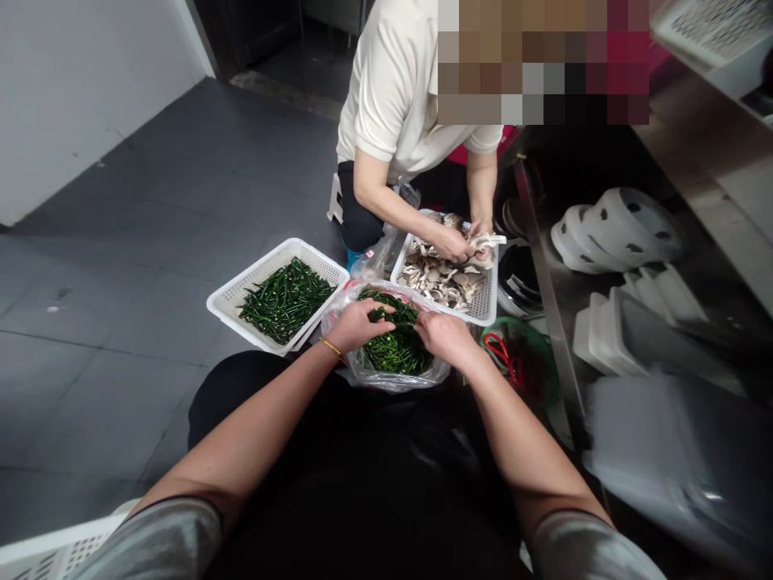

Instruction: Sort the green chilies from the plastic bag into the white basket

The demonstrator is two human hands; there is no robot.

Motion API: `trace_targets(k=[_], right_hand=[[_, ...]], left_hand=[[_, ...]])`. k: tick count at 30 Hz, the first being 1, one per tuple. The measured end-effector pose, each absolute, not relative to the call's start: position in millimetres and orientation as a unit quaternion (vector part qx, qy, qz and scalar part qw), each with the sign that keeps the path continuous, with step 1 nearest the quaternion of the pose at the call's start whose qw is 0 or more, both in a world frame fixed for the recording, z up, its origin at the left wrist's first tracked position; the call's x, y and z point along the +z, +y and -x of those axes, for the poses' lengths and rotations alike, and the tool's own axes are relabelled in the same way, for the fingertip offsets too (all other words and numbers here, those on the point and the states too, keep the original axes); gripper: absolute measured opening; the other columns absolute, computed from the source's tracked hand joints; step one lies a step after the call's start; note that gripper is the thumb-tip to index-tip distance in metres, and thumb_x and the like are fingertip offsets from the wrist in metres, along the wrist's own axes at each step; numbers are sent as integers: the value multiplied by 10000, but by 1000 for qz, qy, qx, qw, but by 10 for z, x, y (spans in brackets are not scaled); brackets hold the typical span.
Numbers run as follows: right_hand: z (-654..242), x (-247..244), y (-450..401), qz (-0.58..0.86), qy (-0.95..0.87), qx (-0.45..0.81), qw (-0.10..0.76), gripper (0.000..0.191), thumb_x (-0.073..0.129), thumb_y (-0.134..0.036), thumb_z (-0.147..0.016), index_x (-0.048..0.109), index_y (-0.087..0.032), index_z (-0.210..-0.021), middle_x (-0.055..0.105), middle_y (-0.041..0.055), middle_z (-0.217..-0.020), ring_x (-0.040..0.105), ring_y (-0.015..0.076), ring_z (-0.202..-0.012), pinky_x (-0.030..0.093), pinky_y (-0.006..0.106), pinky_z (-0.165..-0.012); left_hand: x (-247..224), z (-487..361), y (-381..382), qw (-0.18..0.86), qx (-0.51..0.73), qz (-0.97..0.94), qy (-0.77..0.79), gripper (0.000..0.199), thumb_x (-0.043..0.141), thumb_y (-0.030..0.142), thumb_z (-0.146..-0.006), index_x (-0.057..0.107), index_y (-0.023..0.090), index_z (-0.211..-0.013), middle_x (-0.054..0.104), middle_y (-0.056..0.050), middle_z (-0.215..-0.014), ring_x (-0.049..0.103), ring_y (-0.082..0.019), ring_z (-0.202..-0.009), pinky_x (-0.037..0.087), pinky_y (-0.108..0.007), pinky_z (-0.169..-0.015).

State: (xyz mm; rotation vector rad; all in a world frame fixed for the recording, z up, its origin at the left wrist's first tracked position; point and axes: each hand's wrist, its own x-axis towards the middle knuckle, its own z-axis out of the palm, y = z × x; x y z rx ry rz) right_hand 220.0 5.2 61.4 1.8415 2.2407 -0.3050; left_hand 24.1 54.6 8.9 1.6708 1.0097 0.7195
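Observation:
Thin green chilies [395,352] fill a clear plastic bag [392,383] in front of my knees. Above the bag, my left hand [356,326] is closed, with green chilies between thumb and fingers. My right hand [445,334] is pinched at the bag's right side, by the end of a chili that stretches between both hands. Its fingertips are partly hidden, so its exact hold is hard to see. To the left, a white perforated basket [226,304] carries a heap of similar chilies [287,300].
Opposite me a person [392,89] tears pale mushrooms [444,274] over another white basket [492,298]. A green bag [531,354] with red handles lies at right. Beyond it, a metal shelf [552,298] holds white containers [634,229] and grey bins [670,451].

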Motion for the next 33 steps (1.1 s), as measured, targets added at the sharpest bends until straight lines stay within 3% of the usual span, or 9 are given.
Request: trace_targets(k=[4,8,13,20,24,27,29,31,33], right_hand=[[-2285,616,171,-586,760,-273,-65,215,519,-320,-860,586,-170,-722,608,22,-666,541,137,-626,362,244,-594],[-2343,445,278,-563,646,-472,-208,354,570,-471,-782,511,-172,-601,410,-65,-480,354,75,-451,266,218,-467],[-2293,313,306,-573,552,-553,-248,366,661,-505,-678,568,-155,-632,401,-81,-451,295,50,-393,194,208,-404],[-2239,279,242,-559,419,-613,-369,471,646,-633,-675,448,-206,-659,298,-116,-431,249,45,-328,158,188,-326],[-2124,228,153,-503,410,-696,-307,548,530,-712,-737,379,-213,-568,222,-113,-431,206,46,-324,168,193,-316],[-1984,194,100,-531,487,-619,-314,600,419,-731,-790,331,-220,-486,252,-78,-401,270,70,-339,232,215,-349],[-1913,199,72,-571,582,-495,-299,592,346,-661,-868,439,-201,-508,428,-14,-461,449,109,-449,339,227,-448],[-1876,222,42,-612,674,-345,-226,519,323,-525,-936,589,-182,-650,608,50,-663,582,152,-668,396,235,-595],[-1872,247,12,-637,725,-226,-136,426,323,-416,-960,654,-182,-830,665,82,-840,607,177,-819,393,240,-679]], left_hand=[[-19,-332,541,481,261,-735,400,340,777,338,-594,712,158,-875,648,-32,-783,589,-178,-745,457,-301,-742],[-68,-326,564,591,232,-671,383,256,702,385,-664,656,143,-729,594,8,-642,531,-133,-617,419,-251,-597],[7,-310,530,693,164,-587,386,350,627,492,-734,591,147,-687,460,53,-507,352,-65,-435,266,-213,-432],[108,-284,520,670,215,-623,341,334,697,446,-682,579,141,-611,596,9,-603,506,-105,-581,416,-239,-597],[154,-281,490,657,231,-631,342,317,705,422,-678,573,141,-614,574,23,-581,476,-97,-563,392,-234,-578],[156,-279,475,660,240,-628,336,301,714,408,-664,586,137,-639,578,23,-593,475,-99,-571,396,-235,-584],[126,-272,477,673,227,-619,335,288,724,395,-650,598,137,-661,585,21,-598,481,-104,-573,404,-238,-582],[80,-266,483,684,204,-607,350,281,737,380,-629,607,136,-678,592,20,-596,490,-109,-569,408,-239,-570],[46,-261,490,684,187,-595,379,292,756,372,-595,605,137,-680,593,21,-585,492,-113,-563,406,-240,-557]])
